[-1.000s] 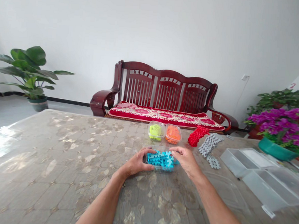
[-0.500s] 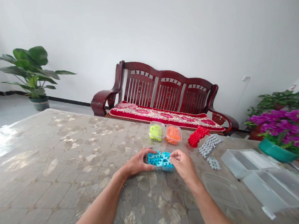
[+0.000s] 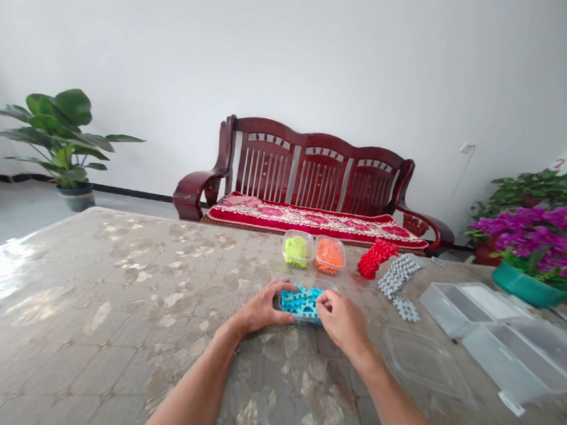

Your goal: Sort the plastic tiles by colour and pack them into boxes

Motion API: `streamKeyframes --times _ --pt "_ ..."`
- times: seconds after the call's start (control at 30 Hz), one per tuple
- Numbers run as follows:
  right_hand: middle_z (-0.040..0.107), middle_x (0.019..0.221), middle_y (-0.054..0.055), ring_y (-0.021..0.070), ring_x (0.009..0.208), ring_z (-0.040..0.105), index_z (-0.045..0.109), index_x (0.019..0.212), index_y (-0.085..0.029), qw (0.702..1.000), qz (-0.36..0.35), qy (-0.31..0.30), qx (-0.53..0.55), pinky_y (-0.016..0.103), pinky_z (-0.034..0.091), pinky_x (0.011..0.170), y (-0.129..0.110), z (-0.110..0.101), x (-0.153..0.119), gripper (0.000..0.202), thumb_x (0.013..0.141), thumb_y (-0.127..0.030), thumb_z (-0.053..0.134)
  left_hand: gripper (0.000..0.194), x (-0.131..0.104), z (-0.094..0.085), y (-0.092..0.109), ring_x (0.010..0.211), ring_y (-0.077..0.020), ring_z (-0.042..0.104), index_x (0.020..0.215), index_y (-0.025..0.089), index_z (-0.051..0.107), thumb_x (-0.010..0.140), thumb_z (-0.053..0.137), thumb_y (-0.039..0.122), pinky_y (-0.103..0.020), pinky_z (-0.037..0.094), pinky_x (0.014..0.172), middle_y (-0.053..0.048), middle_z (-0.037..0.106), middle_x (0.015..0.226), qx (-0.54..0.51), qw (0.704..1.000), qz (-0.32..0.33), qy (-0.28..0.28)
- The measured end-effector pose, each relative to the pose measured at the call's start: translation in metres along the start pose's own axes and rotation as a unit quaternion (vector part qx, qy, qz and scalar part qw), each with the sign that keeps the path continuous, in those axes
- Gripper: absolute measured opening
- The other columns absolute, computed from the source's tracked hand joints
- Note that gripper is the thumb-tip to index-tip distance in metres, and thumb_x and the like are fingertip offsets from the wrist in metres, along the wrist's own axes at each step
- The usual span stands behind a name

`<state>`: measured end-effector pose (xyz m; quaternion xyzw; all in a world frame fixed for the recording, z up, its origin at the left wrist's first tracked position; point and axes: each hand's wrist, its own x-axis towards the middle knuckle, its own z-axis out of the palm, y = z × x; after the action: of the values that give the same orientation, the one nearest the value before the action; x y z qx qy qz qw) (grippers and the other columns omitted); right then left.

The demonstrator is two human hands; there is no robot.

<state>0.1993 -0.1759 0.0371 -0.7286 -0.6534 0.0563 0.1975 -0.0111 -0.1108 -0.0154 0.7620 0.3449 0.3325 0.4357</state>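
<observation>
A clear plastic tub [image 3: 310, 320] full of blue interlocking plastic pieces [image 3: 301, 300] sits on the table before me. Around its left side wraps my left hand [image 3: 267, 305], thumb along the near wall and fingers at the far edge. My right hand [image 3: 339, 314] is at the tub's right end, its fingertips pinched together over the blue pieces. What lies between those fingertips is too small to make out. Behind stand a tub of yellow-green pieces [image 3: 297, 249] and a tub of orange pieces [image 3: 330, 255].
Right of the tubs lie a red stack of pieces [image 3: 376, 259] and grey pieces [image 3: 399, 274]. A clear lid [image 3: 422, 359] rests near my right forearm, beside a translucent compartment box [image 3: 507, 361]. Purple flowers in a teal pot [image 3: 528, 286] stand at far right. Beyond the table is a wooden bench [image 3: 316, 169].
My right hand has shifted slightly left and its fingers have curled in more over the blue pieces. The left hand keeps its hold on the tub.
</observation>
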Motion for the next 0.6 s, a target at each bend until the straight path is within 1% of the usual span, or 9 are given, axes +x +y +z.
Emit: streamKeyframes --times 0.1,0.2,0.3,0.37,0.43,0.5,0.53,0.6 --pt "0.069 0.08 0.002 0.0172 0.077 0.062 0.068 0.078 -0.024 0.999 -0.034 0.019 -0.025 0.024 0.036 0.062 0.001 0.002 -0.001 0.014 0.083 -0.023 0.054 0.067 0.0 0.0 0.001 0.132 -0.0292 0.044 0.123 0.023 0.062 0.062 0.082 0.043 -0.04 0.031 0.113 -0.012 0.048 0.144 0.001 1.0 0.002 -0.002" --pt "0.07 0.085 0.002 0.0173 0.085 0.061 0.068 0.077 -0.023 0.996 -0.079 0.039 -0.017 0.024 0.039 0.069 0.0 0.002 -0.003 0.014 0.082 -0.02 0.055 0.066 0.0 -0.001 0.002 0.132 -0.029 0.044 0.123 0.023 0.063 0.063 0.082 0.043 -0.04 0.031 0.112 -0.012 0.049 0.143 0.0 1.0 0.004 -0.003" --pt "0.07 0.085 0.002 0.018 0.087 0.061 0.07 0.077 -0.024 0.994 -0.105 0.034 0.017 0.026 0.042 0.073 0.0 0.001 -0.004 0.018 0.082 -0.021 0.053 0.065 0.0 -0.001 0.002 0.132 -0.0294 0.044 0.122 0.022 0.063 0.063 0.081 0.041 -0.039 0.031 0.112 -0.012 0.048 0.144 0.003 1.0 0.006 -0.002" --pt "0.072 0.088 0.003 0.0184 0.087 0.062 0.071 0.079 -0.024 0.992 -0.1 0.041 0.072 0.027 0.044 0.075 0.009 -0.001 0.001 0.019 0.084 -0.026 0.052 0.065 0.0 -0.001 0.002 0.132 -0.0299 0.045 0.122 0.022 0.063 0.063 0.081 0.041 -0.04 0.032 0.112 -0.012 0.047 0.144 0.006 1.0 0.004 -0.003" --pt "0.073 0.09 0.004 0.0189 0.084 0.064 0.072 0.085 -0.023 0.984 -0.067 0.071 0.147 0.029 0.046 0.077 0.028 -0.005 0.01 0.023 0.084 -0.032 0.051 0.069 -0.001 -0.001 0.002 0.129 -0.0289 0.047 0.126 0.022 0.059 0.064 0.081 0.041 -0.04 0.034 0.111 -0.011 0.05 0.142 0.002 1.0 -0.003 -0.008" --pt "0.074 0.09 0.005 0.0199 0.082 0.066 0.071 0.092 -0.021 0.973 -0.019 0.102 0.208 0.03 0.048 0.076 0.056 -0.009 0.023 0.027 0.083 -0.035 0.05 0.08 0.0 -0.001 0.001 0.127 -0.0274 0.049 0.136 0.022 0.05 0.064 0.08 0.042 -0.041 0.035 0.11 -0.011 0.052 0.139 -0.017 1.0 -0.013 -0.013" --pt "0.074 0.091 0.005 0.0206 0.083 0.066 0.071 0.094 -0.02 0.969 0.003 0.11 0.22 0.031 0.049 0.077 0.072 -0.01 0.03 0.028 0.082 -0.035 0.051 0.088 0.0 -0.001 0.0 0.128 -0.0275 0.048 0.14 0.022 0.044 0.063 0.081 0.044 -0.041 0.035 0.111 -0.012 0.052 0.14 -0.032 0.999 -0.016 -0.014" --pt "0.074 0.093 0.006 0.0212 0.086 0.067 0.07 0.096 -0.018 0.973 0.036 0.093 0.209 0.033 0.05 0.08 0.101 -0.009 0.041 0.028 0.079 -0.031 0.052 0.105 0.001 0.0 -0.003 0.134 -0.0293 0.043 0.147 0.02 0.032 0.06 0.083 0.047 -0.043 0.032 0.113 -0.016 0.045 0.146 -0.071 0.997 -0.018 -0.014"
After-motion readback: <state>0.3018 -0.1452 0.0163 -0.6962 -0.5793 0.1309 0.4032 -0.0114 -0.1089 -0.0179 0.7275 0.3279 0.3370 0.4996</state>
